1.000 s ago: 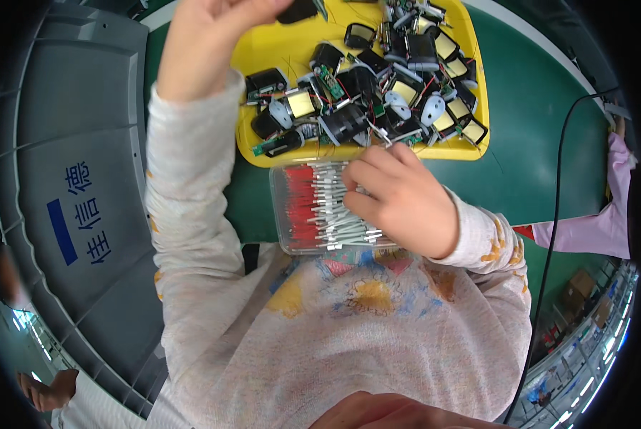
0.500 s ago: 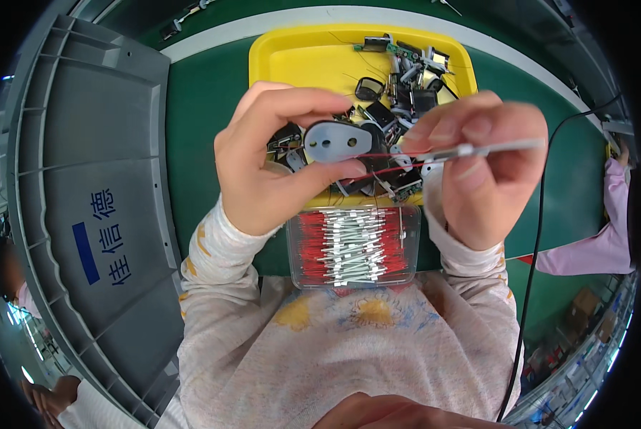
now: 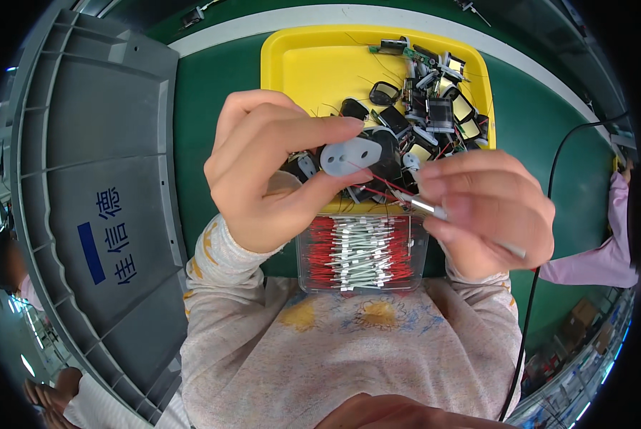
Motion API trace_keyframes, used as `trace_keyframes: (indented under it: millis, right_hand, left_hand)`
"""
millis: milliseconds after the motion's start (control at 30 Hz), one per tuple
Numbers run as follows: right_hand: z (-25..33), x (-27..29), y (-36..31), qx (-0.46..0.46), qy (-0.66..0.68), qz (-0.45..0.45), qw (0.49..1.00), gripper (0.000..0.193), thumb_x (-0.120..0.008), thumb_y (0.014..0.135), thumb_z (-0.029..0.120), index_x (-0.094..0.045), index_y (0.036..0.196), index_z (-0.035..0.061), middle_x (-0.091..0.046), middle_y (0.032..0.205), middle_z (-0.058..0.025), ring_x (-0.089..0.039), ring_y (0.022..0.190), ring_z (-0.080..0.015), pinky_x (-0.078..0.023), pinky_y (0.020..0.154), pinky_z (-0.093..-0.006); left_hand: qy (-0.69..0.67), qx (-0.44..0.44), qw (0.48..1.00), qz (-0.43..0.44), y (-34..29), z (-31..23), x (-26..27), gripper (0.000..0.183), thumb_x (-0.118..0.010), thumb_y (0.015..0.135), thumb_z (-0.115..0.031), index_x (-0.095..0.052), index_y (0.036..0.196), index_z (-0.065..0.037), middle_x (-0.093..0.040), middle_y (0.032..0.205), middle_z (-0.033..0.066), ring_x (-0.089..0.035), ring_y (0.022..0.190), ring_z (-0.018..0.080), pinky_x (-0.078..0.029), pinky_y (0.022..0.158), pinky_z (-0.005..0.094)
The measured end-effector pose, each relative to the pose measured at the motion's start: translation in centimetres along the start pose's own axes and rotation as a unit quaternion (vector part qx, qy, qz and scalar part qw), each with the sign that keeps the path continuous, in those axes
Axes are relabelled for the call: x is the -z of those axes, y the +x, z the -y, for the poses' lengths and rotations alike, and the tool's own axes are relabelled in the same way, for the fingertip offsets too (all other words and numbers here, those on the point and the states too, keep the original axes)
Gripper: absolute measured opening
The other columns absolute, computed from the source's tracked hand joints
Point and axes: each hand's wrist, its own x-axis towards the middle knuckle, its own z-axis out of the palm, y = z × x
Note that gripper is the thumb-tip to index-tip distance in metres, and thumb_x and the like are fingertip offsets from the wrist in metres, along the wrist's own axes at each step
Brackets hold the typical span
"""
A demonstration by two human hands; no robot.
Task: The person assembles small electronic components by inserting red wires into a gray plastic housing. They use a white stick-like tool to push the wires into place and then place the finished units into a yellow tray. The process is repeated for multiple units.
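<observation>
My left hand [image 3: 252,164] pinches a small black device by its pale grey oval end plate [image 3: 349,156], which has several round holes. Thin red wires [image 3: 379,184] run from near the plate towards my right hand. That hand [image 3: 496,204] is closed on slim silver tweezers [image 3: 428,207], whose tips are at the red wires; whether they grip the wires I cannot make out. Below the hands, a clear plastic box [image 3: 302,275] holds many red and white wire leads [image 3: 363,250]. Behind them is a yellow tray [image 3: 313,71] with a heap of small black devices [image 3: 438,111].
A large grey plastic crate [image 3: 113,143] stands on its side at the left of the green table [image 3: 206,93]. A black cable [image 3: 553,171] hangs down on the right. A person's pink sleeve [image 3: 585,264] is at the far right, and another person's hand [image 3: 56,397] at the lower left.
My right hand has lowered and tilted the tweezers, bringing their tips nearer the plate. My left hand and the device have shifted slightly right and down, and the plate has turned a little.
</observation>
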Motion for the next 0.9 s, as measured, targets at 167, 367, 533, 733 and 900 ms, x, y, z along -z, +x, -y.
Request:
trace_keyframes:
  millis: [167,367,533,733,900]
  right_hand:
    - [-0.7,-0.6,-0.2,-0.024,0.019,-0.052,0.998,0.019,-0.068,0.065,-0.003,-0.055,0.078,-0.0049,-0.061,0.072,-0.0171,-0.062,0.065,-0.0292,-0.051,0.056,-0.033]
    - [-0.8,-0.5,-0.2,-0.021,0.009,-0.064,0.998,0.019,-0.067,0.065,-0.004,-0.055,0.079,-0.0056,-0.061,0.072,-0.0184,-0.062,0.066,-0.0297,-0.052,0.058,-0.0338]
    - [0.1,-0.3,0.0,-0.01,-0.043,-0.018,0.999,0.023,-0.07,0.06,-0.005,-0.055,0.079,-0.0052,-0.061,0.073,-0.0168,-0.063,0.068,-0.0305,-0.053,0.06,-0.0353]
    - [0.5,-0.6,-0.5,0.033,-0.07,-0.003,0.997,0.029,-0.073,0.056,-0.006,-0.056,0.079,-0.0038,-0.061,0.076,-0.016,-0.064,0.07,-0.0305,-0.055,0.061,-0.0344]
    - [0.8,-1.7,-1.0,0.047,-0.093,-0.041,0.994,0.029,-0.074,0.057,-0.004,-0.057,0.08,-0.0032,-0.061,0.077,-0.0153,-0.064,0.07,-0.029,-0.055,0.061,-0.0333]
  left_hand:
    - [-0.003,-0.009,0.999,-0.037,0.3,-0.2,-0.4,0.038,-0.076,0.042,-0.008,-0.068,0.08,-0.004,-0.06,0.065,0.001,-0.049,0.061,0.0176,-0.039,0.065,0.0284]
    - [0.018,0.005,1.0,0.014,0.2,-0.7,0.1,0.042,-0.078,0.04,-0.001,-0.064,0.08,-0.001,-0.062,0.075,0.0043,-0.05,0.079,0.0212,-0.039,0.07,0.0313]
    - [0.038,-0.01,0.999,0.006,0.1,-0.7,0.2,0.04,-0.073,0.04,-0.002,-0.064,0.079,-0.001,-0.062,0.075,0.0054,-0.05,0.079,0.0223,-0.038,0.071,0.0323]
    - [0.078,-0.022,0.997,-0.001,0.2,-1.0,0.3,0.038,-0.071,0.041,-0.002,-0.064,0.078,0.0,-0.063,0.075,0.0053,-0.049,0.076,0.0226,-0.038,0.071,0.0332]
    - [0.116,-0.031,0.993,-0.013,0.0,-1.1,0.2,0.038,-0.074,0.041,-0.003,-0.064,0.078,-0.001,-0.063,0.074,0.0036,-0.048,0.073,0.022,-0.038,0.071,0.0338]
